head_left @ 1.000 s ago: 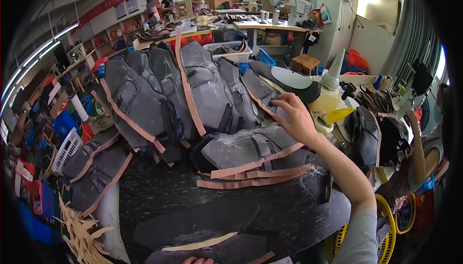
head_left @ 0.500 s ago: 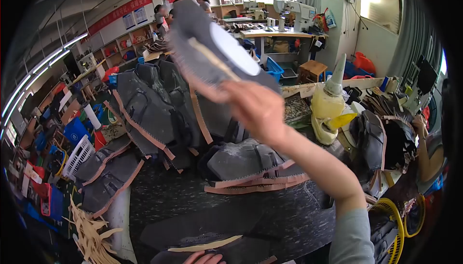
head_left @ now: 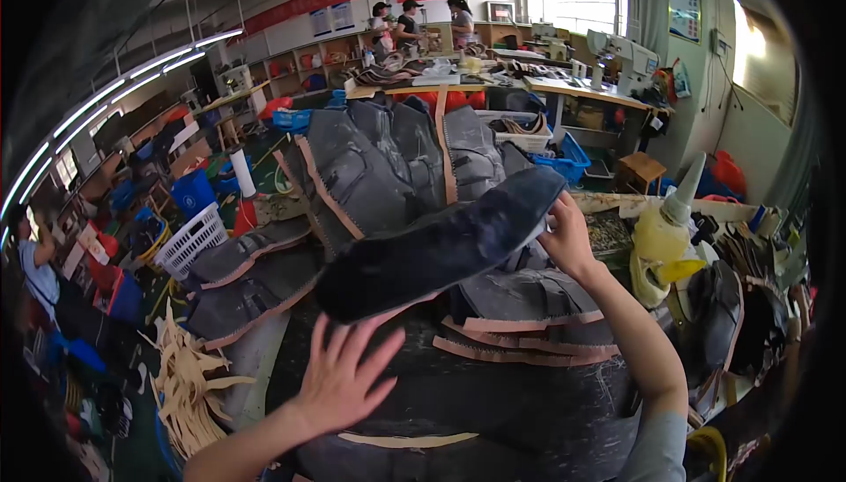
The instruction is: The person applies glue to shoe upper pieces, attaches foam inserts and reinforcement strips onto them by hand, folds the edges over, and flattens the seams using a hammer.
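Strips (head_left: pixel 189 394), heaped at the table's (head_left: pixel 538 398) left edge, seemingly set aside. Left hand (head_left: pixel 339 385), spread, lies by the piece's near end, perhaps to steady it; contact cannot be told. Piece (head_left: pixel 432 257), dark, slants above the table. Stack (head_left: pixel 529 310) lies flat, apparently for easy reach. Right hand (head_left: pixel 571 240) pinches the piece's far end, probably for control. Bottle (head_left: pixel 663 240) stands nozzle up, likely against leaks.

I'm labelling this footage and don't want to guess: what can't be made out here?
All in the head view:
- Far side of the dark piece: turned away.
- Some fingers of the right hand: hidden behind that piece.
- Whether the left hand touches it: unclear at the fingertips.
- Near end of the lower panel: cut off by the bottom edge.
- Wall poster print: too small.
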